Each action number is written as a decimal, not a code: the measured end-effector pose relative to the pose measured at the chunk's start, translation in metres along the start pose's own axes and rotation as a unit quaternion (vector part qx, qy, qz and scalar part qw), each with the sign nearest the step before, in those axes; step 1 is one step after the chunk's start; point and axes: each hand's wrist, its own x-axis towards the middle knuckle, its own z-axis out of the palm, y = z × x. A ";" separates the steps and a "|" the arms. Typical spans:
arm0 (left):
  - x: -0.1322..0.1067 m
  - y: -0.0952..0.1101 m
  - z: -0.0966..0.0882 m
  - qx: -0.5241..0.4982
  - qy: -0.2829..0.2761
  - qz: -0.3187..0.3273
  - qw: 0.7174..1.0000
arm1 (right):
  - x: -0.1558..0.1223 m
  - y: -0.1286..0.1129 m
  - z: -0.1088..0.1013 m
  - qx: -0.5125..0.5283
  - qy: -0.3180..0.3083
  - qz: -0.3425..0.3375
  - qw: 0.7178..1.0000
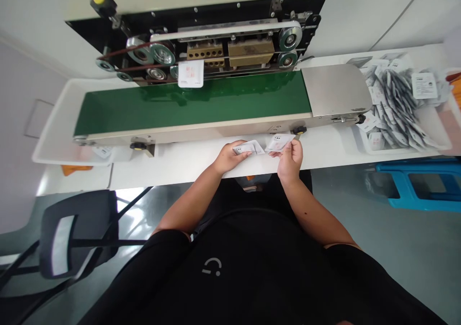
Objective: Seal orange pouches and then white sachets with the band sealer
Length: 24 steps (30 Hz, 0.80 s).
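Left hand (228, 158) is clamped on a white sachet (249, 148), right hand (290, 161) on a second sachet (279, 142), held apart by the edges, printed faces left exposed.

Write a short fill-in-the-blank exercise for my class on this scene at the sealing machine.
1. The left hand holds a white sachet and the right hand holds another white sachet, so ____ sachets are in the hands.
2. The belt of the sealing machine is ____.
3. The heap of sachets lies at the ____ side of the view.
4. The stool on the floor is ____.

Missing words: two; green; right; blue.
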 end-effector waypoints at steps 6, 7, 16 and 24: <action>0.000 0.002 0.000 -0.001 -0.012 0.005 1.000 | 0.011 -0.062 -0.007 0.036 -0.040 -0.019 0.998; 0.000 0.002 0.000 0.000 -0.015 0.006 1.000 | 0.019 -0.074 -0.009 0.029 -0.060 -0.031 0.997; -0.001 0.006 0.000 0.008 -0.027 0.018 0.999 | 0.142 -0.135 -0.042 0.022 -0.037 -0.016 0.999; 0.000 0.004 -0.001 -0.004 -0.029 0.019 0.999 | 0.204 -0.140 -0.028 0.025 0.014 0.048 0.998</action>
